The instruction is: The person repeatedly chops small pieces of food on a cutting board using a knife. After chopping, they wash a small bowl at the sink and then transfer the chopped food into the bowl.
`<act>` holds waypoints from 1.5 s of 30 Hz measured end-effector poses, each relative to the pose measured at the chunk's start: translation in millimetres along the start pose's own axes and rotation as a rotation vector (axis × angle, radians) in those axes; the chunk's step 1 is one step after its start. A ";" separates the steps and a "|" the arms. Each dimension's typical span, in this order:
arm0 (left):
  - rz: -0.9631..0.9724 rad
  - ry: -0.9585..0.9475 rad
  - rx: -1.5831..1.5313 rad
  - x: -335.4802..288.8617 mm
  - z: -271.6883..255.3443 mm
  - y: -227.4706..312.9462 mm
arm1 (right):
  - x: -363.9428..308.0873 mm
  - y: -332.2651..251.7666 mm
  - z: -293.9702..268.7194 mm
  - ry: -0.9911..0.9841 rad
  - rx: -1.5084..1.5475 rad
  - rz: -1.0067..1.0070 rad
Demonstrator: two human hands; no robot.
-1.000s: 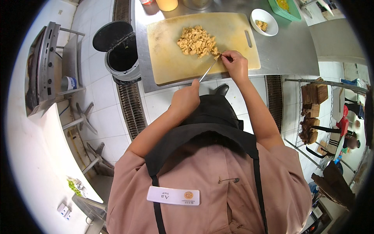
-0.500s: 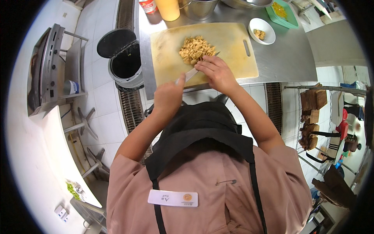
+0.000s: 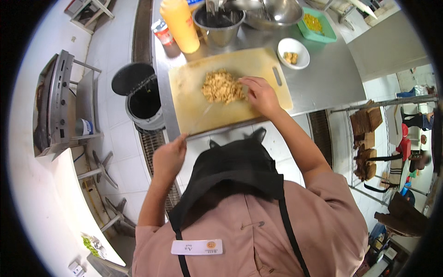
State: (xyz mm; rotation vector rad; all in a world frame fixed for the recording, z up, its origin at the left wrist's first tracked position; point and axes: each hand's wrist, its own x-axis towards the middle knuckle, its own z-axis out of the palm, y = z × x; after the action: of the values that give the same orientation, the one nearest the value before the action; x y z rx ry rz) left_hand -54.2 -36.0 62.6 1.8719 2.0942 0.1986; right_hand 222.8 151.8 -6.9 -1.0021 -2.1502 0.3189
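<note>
A heap of tan sliced food pieces [image 3: 223, 87] lies on the yellowed cutting board [image 3: 189, 111]. My right hand [image 3: 262, 96] is at the heap's right edge, fingers reaching left and apart, with nothing visible in them. My left hand [image 3: 170, 156] is closed at the board's near left corner. From it a knife [image 3: 203, 115] slants up toward the heap; its pale blade is blurred and hard to tell from the board, and the fist hides the handle.
Behind the board stand a can [image 3: 162, 32], a yellow squeeze bottle [image 3: 181, 27], a metal pot [image 3: 219, 34] and a steel bowl [image 3: 277, 14]. A white bowl [image 3: 295, 48] with a few tan pieces and a green tray [image 3: 323, 34] are at right. An open bin [image 3: 146, 108] stands left of the table.
My left hand has drawn back toward me and left with the knife, away from the heap. My right hand has come off the blade and sits at the heap's right side.
</note>
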 end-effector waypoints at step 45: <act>0.117 -0.299 -0.250 58.2 94.7 35.6 | -30.9 -16.3 26.2 0.004 0.210 0.599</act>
State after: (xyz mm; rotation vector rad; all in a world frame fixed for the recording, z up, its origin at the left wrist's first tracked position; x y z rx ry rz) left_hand 5.5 15.5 -23.5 1.7539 1.6820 0.1851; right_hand 208.4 120.1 -33.2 -1.4983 -1.7239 0.8048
